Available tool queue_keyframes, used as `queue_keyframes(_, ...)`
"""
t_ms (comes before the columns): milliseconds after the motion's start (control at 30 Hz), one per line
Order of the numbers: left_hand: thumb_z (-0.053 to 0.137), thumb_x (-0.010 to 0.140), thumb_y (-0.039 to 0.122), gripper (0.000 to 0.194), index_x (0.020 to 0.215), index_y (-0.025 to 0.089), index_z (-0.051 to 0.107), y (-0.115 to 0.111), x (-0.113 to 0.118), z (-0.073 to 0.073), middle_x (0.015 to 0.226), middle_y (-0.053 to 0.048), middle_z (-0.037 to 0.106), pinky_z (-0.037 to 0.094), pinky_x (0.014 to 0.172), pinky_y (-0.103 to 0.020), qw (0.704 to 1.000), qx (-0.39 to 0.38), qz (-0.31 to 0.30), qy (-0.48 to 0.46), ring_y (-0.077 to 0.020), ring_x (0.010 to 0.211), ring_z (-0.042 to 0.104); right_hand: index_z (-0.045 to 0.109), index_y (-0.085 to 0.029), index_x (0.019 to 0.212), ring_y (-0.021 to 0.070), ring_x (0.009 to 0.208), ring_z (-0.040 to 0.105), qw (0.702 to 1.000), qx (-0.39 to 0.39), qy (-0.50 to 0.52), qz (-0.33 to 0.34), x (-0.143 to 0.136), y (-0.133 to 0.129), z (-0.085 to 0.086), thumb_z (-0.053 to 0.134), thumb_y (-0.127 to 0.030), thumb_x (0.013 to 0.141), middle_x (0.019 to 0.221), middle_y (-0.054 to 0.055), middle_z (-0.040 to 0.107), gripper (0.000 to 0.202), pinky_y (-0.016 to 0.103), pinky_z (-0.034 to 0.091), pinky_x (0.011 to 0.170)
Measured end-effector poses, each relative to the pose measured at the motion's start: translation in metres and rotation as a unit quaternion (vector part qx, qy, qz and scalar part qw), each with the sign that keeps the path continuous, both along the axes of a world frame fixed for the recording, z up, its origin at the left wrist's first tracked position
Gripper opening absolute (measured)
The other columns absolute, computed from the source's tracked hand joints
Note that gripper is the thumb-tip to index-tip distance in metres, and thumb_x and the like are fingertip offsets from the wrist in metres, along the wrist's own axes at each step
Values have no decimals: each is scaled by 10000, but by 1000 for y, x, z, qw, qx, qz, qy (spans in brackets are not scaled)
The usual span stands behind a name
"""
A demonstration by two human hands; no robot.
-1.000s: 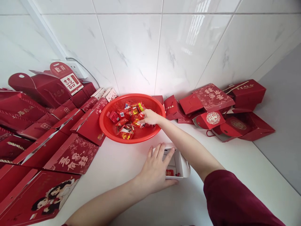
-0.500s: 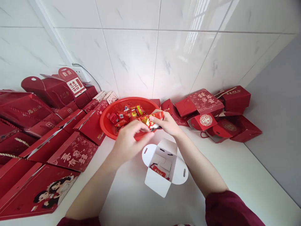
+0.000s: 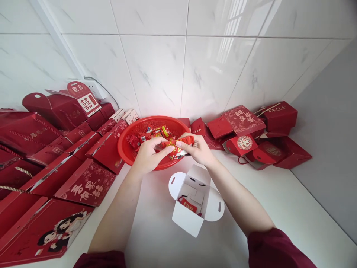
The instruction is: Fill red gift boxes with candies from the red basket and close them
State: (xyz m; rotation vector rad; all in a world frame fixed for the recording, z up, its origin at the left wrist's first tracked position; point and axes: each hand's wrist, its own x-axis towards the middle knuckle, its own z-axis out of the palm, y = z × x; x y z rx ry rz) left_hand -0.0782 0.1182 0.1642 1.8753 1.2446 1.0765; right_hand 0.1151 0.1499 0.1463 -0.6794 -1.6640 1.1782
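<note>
Both hands are now meeting over the near rim of the red basket (image 3: pixel 125 149), whereas a second ago the right hand (image 3: pixel 198 149) was reaching alone into the basket and the left hand (image 3: pixel 147 156) was lying flat on the small white box (image 3: pixel 195 199). Each hand is pinching part of a bunch of wrapped candies (image 3: pixel 176 146), red and gold in foil, fingers closed narrowly on the wrappers; the bunch is hanging between the two hands, just above the basket's front edge. More candies are lying inside the basket behind them. Just in front of the basket, toward the near edge of the white counter (image 3: pixel 273 201), the white box is standing open with its rounded flaps spread, and one red packet (image 3: pixel 188 204) is lying inside it. Flat red gift boxes (image 3: pixel 86 182) are crowding the counter's left edge, and folded red gift bags (image 3: pixel 251 128) are piling up along the back wall toward the right corner.
</note>
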Motion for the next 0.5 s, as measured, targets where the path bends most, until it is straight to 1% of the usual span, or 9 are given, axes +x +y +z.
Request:
queue_keyframes(67,666,842,416,248,888,175,693,3,-4,0,888,-31,709,507,764,-276,998,60,30,20,-181,832,658,628,-191,774,126,640,551,999,-3,-10,32,-3,8,1,670,-497,853,708,-13,597,318,248,463,609)
queue_keyframes(133,673,830,401,226,826,176,687,8,-10,-2,835,-19,691,499,717,-264,992,98,66,53,-173,788,645,660,-195,894,149,731,617,998,-2,-36,54,-6,20,0,622,-501,885,802,10,665,308,264,501,681)
queue_keyframes(200,669,822,411,225,814,187,691,13,-17,-5,838,-15,688,494,682,-263,983,110,118,90,-174,762,645,653,-199,983,164,830,655,995,15,-93,21,-8,37,-4,535,-505,933,908,26,703,331,275,520,757)
queue_keyframes(267,663,814,433,236,837,202,705,19,-26,-8,877,-21,708,492,669,-274,968,102,181,137,-183,737,656,644,-196,1004,169,918,663,985,36,-164,-44,-10,57,-9,462,-474,969,1000,31,715,334,278,516,823)
queue_keyframes(333,649,815,447,251,860,211,724,24,-36,-12,907,-37,734,491,680,-289,951,80,224,197,-201,729,671,653,-184,1002,175,972,658,969,43,-226,-88,-12,76,-14,463,-403,976,1051,36,718,292,290,501,875)
queue_keyframes(367,633,825,448,259,877,216,736,26,-40,-14,917,-46,745,491,697,-295,945,60,225,230,-214,745,683,663,-176,992,179,981,657,962,42,-252,-95,-15,84,-16,480,-356,971,1052,41,721,258,301,493,895)
queue_keyframes(400,613,839,440,265,919,225,746,28,-44,-16,943,-55,753,491,722,-297,941,38,212,260,-226,782,696,674,-168,978,183,985,655,956,39,-276,-96,-18,92,-19,498,-306,964,1044,46,725,224,312,486,913)
queue_keyframes(467,604,843,400,325,1104,245,721,28,-50,-19,1067,-71,746,490,792,-296,941,-6,158,300,-246,911,709,689,-156,948,183,992,652,939,39,-330,-91,-27,105,-24,517,-230,960,1032,51,727,188,332,476,945)
queue_keyframes(500,622,827,379,421,1225,249,667,28,-52,-21,1166,-84,717,486,829,-295,942,-24,128,310,-255,992,699,690,-153,951,183,998,650,929,39,-359,-84,-33,111,-26,527,-220,964,1042,53,721,177,348,480,951)
